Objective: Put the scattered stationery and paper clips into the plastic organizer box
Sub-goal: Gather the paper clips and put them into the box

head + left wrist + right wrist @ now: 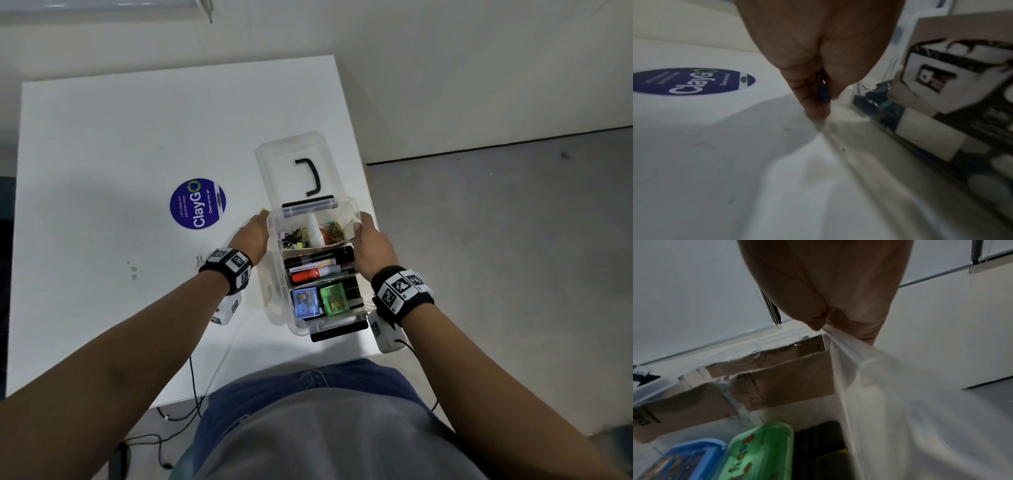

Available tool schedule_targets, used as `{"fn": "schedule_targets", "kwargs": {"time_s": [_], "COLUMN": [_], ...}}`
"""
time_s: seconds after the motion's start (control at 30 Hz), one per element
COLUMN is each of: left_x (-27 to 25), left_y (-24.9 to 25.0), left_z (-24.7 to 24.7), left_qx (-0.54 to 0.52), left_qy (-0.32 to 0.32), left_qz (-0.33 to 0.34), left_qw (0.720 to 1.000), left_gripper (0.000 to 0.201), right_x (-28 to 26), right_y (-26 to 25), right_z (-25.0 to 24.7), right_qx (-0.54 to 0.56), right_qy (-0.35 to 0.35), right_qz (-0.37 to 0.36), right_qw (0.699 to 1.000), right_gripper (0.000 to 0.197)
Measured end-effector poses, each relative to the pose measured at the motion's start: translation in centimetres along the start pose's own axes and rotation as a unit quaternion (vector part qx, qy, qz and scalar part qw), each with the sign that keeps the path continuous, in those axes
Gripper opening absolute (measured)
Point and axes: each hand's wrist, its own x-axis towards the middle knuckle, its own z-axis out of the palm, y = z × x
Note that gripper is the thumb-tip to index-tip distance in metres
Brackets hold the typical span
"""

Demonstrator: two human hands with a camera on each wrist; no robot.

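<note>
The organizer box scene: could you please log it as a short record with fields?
box: clear organizer box, open, on white table
lid: clear lid lying beyond the box
far compartments: binder clips; coloured paper clips
middle: markers
left hand: pinches a small blue item
right hand: grips the box rim

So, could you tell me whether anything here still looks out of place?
Yes: one binder clip lies loose on the table, left of the left hand's wrist, outside the box. The box's contents look sorted.
</note>
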Motion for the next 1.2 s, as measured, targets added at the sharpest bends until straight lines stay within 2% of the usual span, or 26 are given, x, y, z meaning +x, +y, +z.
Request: {"fn": "schedule_targets", "kwargs": {"time_s": [0.17,0.37,0.47,0.6,0.67,0.73,0.8,0.83,0.9,0.97,1.0,1.07,1.2], "left_x": [2.0,1.8,1.0,-0.3,-1.0,-2.0,-3.3,-4.0,-5.4,-6.4,-6.7,-6.8,-7.2], "left_y": [0.2,0.0,-0.3,-2.5,-4.3,-6.2,-8.0,-8.9,-10.2,-10.4,-10.2,-10.0,-9.4], "left_z": [-1.8,-0.6,-0.7,-1.1,-1.7,-2.4,-3.4,-3.6,-3.6,-3.5,-3.3,-2.4,-1.4], "left_qx": [0.006,0.07,0.069,0.068,0.03,-0.015,-0.063,-0.063,-0.056,-0.078,-0.076,-0.079,-0.038], "left_qy": [0.034,0.018,0.005,-0.001,0.011,0.055,0.11,0.118,0.115,0.14,0.156,0.149,0.075], "left_qz": [0.028,0.033,0.012,-0.013,-0.025,-0.052,-0.105,-0.134,-0.176,-0.203,-0.213,-0.251,-0.258], "left_qw": [0.999,0.997,0.998,0.998,0.999,0.997,0.986,0.982,0.976,0.966,0.962,0.953,0.962], "left_gripper": [0.042,0.033,0.028,0.04,0.038,0.032,0.023,0.02,0.021,0.02,0.032,0.05,0.058], "right_x": [-0.1,0.0,-0.2,-0.2,-0.4,-0.6,-0.9,-1.0,-1.1,-1.3,-1.3,-1.6,-1.8], "right_y": [-0.2,-0.6,-0.9,-1.4,-1.8,-2.3,-2.8,-3.0,-3.3,-3.5,-3.6,-3.8,-4.1], "right_z": [0.3,0.4,0.5,1.5,2.0,2.2,2.4,2.5,2.8,3.1,3.3,3.6,4.0], "right_qx": [-0.014,-0.01,-0.011,-0.031,-0.037,-0.036,-0.034,-0.036,-0.041,-0.044,-0.046,-0.051,-0.051], "right_qy": [0.006,0.008,0.009,0.008,0.005,0.002,0.001,0.0,-0.001,-0.001,-0.001,-0.002,-0.007], "right_qz": [0.002,0.013,0.016,0.004,0.001,0.006,0.01,0.01,0.006,0.002,0.0,-0.001,0.006], "right_qw": [1.0,1.0,1.0,0.999,0.999,0.999,0.999,0.999,0.999,0.999,0.999,0.999,0.999], "right_gripper": [0.037,0.035,0.034,0.034,0.034,0.035,0.036,0.036,0.036,0.036,0.036,0.036,0.036]}}
